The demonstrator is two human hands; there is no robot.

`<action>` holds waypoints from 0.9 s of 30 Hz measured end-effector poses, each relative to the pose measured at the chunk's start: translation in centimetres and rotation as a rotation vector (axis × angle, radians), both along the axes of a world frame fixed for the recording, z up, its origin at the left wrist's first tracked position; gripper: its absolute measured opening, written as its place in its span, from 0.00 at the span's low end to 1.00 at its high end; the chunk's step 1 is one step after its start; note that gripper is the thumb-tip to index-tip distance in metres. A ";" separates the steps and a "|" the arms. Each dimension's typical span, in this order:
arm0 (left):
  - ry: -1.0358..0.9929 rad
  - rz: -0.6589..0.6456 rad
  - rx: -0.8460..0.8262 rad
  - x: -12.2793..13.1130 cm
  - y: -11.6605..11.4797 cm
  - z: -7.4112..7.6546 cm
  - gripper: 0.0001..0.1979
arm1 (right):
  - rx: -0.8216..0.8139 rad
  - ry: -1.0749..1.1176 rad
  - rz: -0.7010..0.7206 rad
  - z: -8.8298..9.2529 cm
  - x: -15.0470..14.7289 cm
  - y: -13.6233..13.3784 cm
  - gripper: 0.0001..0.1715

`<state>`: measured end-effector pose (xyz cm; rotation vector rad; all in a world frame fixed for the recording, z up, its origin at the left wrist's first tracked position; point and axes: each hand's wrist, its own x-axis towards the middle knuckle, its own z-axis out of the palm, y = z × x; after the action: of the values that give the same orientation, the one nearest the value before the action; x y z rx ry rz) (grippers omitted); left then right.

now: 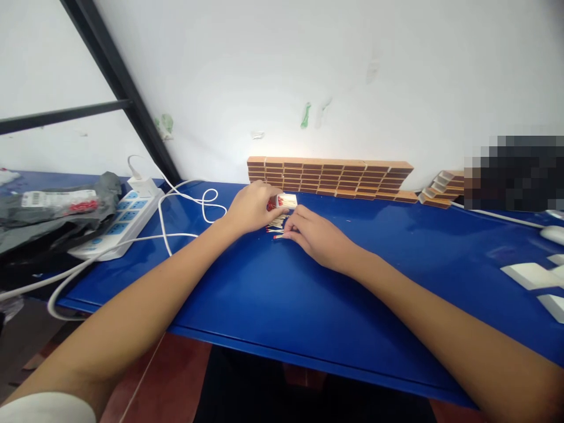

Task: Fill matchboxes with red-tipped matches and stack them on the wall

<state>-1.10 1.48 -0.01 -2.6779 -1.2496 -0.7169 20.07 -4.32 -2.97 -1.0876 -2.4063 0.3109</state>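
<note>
Resting at far left on a blue table [264, 294], a grey plastic bag [39, 217] lies near a white power strip [126, 220]. The person's left hand [252, 207] grasps an open white tray [289, 201] of red-tipped matches, loose matches [277, 224] scattered just beside it. The right hand [319, 238] pinches a single match [279, 237]. Stacked brown-sided boxes [328, 177] line the wall [352, 70] behind; pale blocks [531, 275] lie at far right.

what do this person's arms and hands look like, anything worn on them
The left hand and right hand are gloveless, with bare wrists and forearms. A plain white sleeve edge shows high on the left arm; no sleeve shows on the right arm within the picture.
</note>
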 end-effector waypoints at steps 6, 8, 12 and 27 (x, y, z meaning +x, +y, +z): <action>0.023 -0.083 -0.010 0.5 -0.4 -0.2 0.15 | 0.212 0.144 -0.208 1.2 1.9 1.3 0.05; 0.020 -0.120 -0.023 0.7 -0.7 -0.1 0.15 | 0.228 0.160 -0.279 1.3 2.3 1.7 0.05; -0.002 -0.179 -0.066 1.2 -1.5 0.1 0.13 | 0.210 0.140 -0.307 0.9 2.4 2.1 0.04; -0.037 -0.233 -0.079 1.3 -1.6 0.0 0.14 | 0.212 0.136 -0.224 0.1 2.3 2.1 0.05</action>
<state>0.25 -0.11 -0.04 -2.9203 -1.0031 -0.7621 22.41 -2.20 -2.82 -1.1829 -2.1183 0.0504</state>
